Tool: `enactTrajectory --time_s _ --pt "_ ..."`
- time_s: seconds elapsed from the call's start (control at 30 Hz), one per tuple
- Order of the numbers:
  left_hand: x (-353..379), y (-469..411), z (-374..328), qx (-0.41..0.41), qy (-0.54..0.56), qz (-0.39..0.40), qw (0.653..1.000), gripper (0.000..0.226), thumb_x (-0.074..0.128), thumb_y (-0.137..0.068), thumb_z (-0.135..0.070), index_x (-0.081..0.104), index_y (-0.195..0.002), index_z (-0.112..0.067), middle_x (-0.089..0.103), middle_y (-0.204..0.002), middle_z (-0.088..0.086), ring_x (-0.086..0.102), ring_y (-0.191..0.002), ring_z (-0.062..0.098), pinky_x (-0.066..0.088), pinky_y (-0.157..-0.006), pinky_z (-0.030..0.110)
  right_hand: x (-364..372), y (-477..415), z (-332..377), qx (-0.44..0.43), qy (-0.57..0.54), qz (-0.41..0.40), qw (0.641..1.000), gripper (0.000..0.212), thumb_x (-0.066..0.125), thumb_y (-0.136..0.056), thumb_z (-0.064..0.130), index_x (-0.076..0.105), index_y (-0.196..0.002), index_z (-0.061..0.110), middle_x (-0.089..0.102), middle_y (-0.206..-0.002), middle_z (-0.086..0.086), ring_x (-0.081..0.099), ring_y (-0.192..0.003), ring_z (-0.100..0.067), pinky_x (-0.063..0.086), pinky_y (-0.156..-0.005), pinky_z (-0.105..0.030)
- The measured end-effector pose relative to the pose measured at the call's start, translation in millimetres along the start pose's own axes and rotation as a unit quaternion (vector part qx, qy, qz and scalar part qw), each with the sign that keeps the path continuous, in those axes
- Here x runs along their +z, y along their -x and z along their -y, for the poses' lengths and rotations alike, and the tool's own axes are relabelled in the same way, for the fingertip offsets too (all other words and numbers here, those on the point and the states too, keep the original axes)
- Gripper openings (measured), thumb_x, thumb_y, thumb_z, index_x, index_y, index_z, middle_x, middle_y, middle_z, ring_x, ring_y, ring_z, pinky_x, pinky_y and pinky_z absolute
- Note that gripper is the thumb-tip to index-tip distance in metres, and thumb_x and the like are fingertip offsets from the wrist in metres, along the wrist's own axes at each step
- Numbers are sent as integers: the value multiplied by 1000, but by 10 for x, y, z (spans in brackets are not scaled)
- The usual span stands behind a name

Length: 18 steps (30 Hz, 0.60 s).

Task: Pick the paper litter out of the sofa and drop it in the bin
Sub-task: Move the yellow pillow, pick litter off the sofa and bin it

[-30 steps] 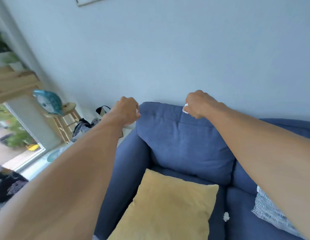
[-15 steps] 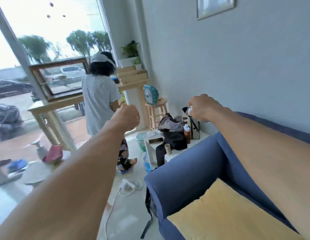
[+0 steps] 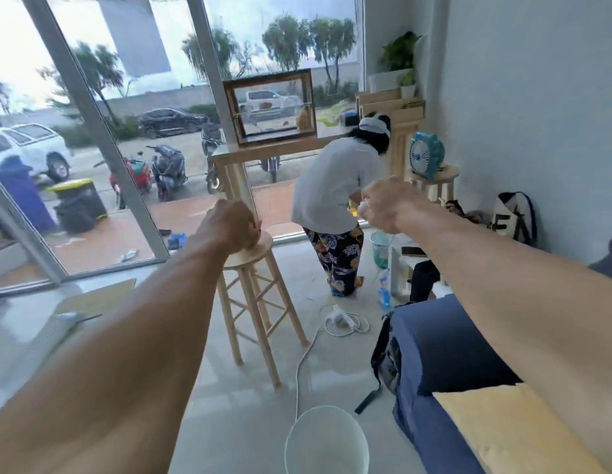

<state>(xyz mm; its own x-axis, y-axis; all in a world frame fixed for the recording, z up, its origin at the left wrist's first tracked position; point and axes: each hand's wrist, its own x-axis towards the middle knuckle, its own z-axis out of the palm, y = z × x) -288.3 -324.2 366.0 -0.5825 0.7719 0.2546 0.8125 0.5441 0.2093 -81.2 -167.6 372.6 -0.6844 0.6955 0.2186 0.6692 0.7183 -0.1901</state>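
Since the view swung from the sofa (image 3: 434, 340) out to the room, the right hand (image 3: 388, 203) pinches white paper (image 3: 362, 208), the left hand (image 3: 231, 227) is a fist showing nothing, and the bin (image 3: 327, 439) sits below, so the drop is likely next.

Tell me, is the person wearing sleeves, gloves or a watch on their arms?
No. The left hand and right hand are bare, without gloves or a watch. The left forearm and right forearm are bare too; no sleeve shows.
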Motion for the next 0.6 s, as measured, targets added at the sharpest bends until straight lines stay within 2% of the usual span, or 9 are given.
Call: enactTrajectory --time_s 0.13,0.27,0.3,0.37,0.43,0.53,0.6 --pt "193 90 136 -27 32 -3 999 15 66 -90 -17 75 -97 -7 70 -94 17 70 -84 31 58 -80 41 251 -48 146 -8 -4 17 1000 29 43 -97 21 60 -117 8 56 -121 -17 57 -104 -33 48 -83 -38" --pt "591 79 197 -14 33 -17 999 15 65 -87 -8 71 -101 -9 65 -104 17 66 -84 30 57 -81 39 616 -46 133 -16 -2 7 1000 26 44 -96 11 57 -118 11 55 -120 -10 56 -104 -31 46 -82 -35" --pt "821 125 225 -20 34 -9 999 17 66 -87 -10 70 -104 -9 62 -108 17 65 -84 29 56 -80 37 814 -16 94 -16 6 19 1000 27 44 -95 9 56 -119 12 54 -119 -8 56 -105 -30 47 -84 -36" --pt "1204 226 285 -22 26 -2 999 16 65 -88 -11 71 -102 -8 62 -102 13 61 -82 27 53 -77 33 1180 36 22 -16 21 33 999 31 44 -94 8 55 -122 14 53 -122 -12 55 -107 -31 50 -91 -42" --pt "1611 333 373 -18 23 -4 1000 14 63 -88 -9 69 -101 -10 64 -99 13 63 -84 29 54 -81 35 1583 83 -69 -22 30 40 998 34 44 -92 6 55 -123 14 53 -123 -14 54 -109 -32 49 -92 -44" --pt "2230 481 534 -17 40 4 999 19 62 -91 -8 71 -107 -11 66 -114 11 65 -88 24 55 -89 38 2214 186 -199 -33 32 42 998 35 46 -91 6 55 -124 13 53 -125 -14 54 -110 -33 49 -93 -44" --pt "2649 587 639 -21 33 15 999 18 62 -92 -9 73 -106 -9 68 -116 10 67 -88 22 56 -87 36 2640 283 -287 -33 33 47 998 34 46 -91 6 56 -123 13 53 -125 -14 55 -109 -33 49 -93 -43"
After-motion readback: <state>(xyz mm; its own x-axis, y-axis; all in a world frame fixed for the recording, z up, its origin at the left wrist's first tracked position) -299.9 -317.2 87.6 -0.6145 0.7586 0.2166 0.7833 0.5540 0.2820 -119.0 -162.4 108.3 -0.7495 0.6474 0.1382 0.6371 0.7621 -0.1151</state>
